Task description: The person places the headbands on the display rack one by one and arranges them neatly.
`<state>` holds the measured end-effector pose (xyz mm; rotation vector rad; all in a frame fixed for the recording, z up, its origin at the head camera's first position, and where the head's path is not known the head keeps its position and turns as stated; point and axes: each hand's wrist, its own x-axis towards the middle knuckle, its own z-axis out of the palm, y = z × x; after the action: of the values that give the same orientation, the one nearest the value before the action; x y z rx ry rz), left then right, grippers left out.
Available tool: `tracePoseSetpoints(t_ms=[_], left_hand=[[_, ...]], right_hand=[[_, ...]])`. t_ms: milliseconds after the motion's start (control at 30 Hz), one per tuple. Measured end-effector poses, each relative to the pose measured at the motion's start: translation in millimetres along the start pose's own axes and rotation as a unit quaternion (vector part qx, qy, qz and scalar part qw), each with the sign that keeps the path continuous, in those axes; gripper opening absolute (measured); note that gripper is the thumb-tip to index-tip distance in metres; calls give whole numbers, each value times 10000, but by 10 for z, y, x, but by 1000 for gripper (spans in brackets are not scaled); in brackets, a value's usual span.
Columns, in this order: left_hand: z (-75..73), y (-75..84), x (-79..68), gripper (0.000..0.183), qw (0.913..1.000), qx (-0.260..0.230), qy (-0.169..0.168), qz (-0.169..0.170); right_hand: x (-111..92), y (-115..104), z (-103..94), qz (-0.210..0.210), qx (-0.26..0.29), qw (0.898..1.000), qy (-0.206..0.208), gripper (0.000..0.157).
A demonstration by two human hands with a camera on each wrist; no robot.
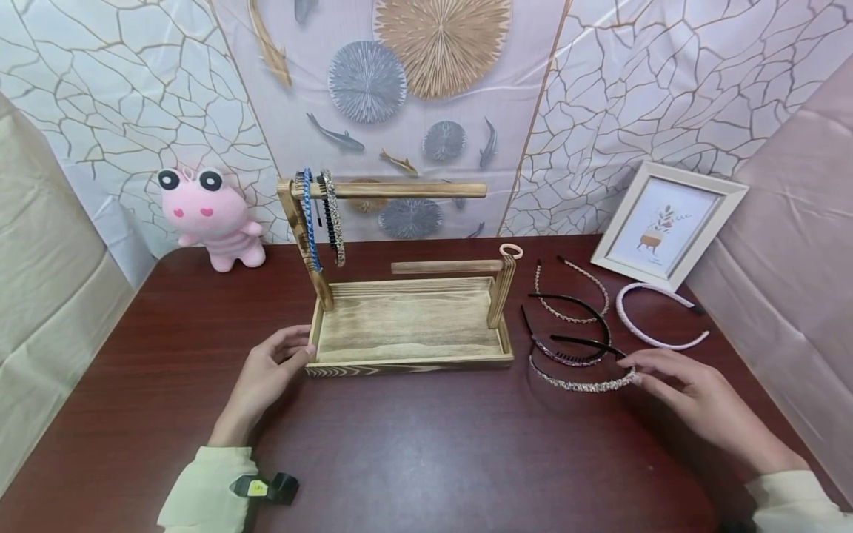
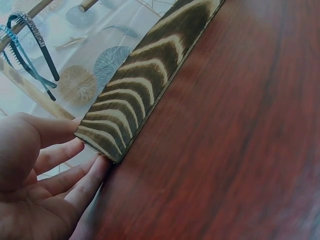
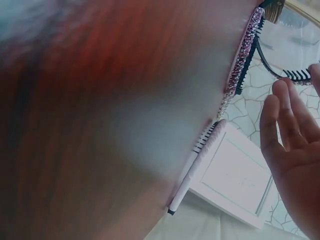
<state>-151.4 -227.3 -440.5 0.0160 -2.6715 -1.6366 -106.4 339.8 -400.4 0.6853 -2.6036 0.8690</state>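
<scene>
A wooden stand (image 1: pixel 413 363) with a shallow tray base stands on the table. My left hand (image 1: pixel 269 370) holds its left end, thumb at the rim and fingers along the outer wall. In the left wrist view, the fingertips meet the striped corner of the tray (image 2: pixel 130 95). My right hand (image 1: pixel 696 392) pinches one end of a glittery silver headband (image 1: pixel 586 386), slightly above the table. The right wrist view shows its black comb teeth (image 3: pixel 298 76) near my fingers. A blue headband (image 1: pixel 308 222) and another glittery headband (image 1: pixel 335 222) hang from the upper bar.
Beside the stand's right end lie a dark headband (image 1: pixel 603 326), a thin braided one (image 1: pixel 573 320) and a pale lilac one (image 1: pixel 626 322). A picture frame (image 1: pixel 603 252) leans behind them. At the back left sits a pink plush toy (image 1: pixel 206 211). A pale ring (image 1: pixel 511 250) tops the right post.
</scene>
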Motion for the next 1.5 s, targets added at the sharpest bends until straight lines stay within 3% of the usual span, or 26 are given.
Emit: tracePoseSetpoints(t_ms=[233,700,1167,1500], left_hand=[[7,0,-3,42,10000,22,-41,31],[1,5,2,44,9999,56,-95,62],[-6,10,3,44,9999,92,-70,-36],[-15,10,-7,43,10000,26,-41,-45]], right_hand=[[54,-58,-25,373,-215,9985,330,35],[96,-94,-44,517,-491,9951,684,25],[270,-213,-119,805,148,9932,828,16],[461,-295,-57,1031,669,9878,959,15]])
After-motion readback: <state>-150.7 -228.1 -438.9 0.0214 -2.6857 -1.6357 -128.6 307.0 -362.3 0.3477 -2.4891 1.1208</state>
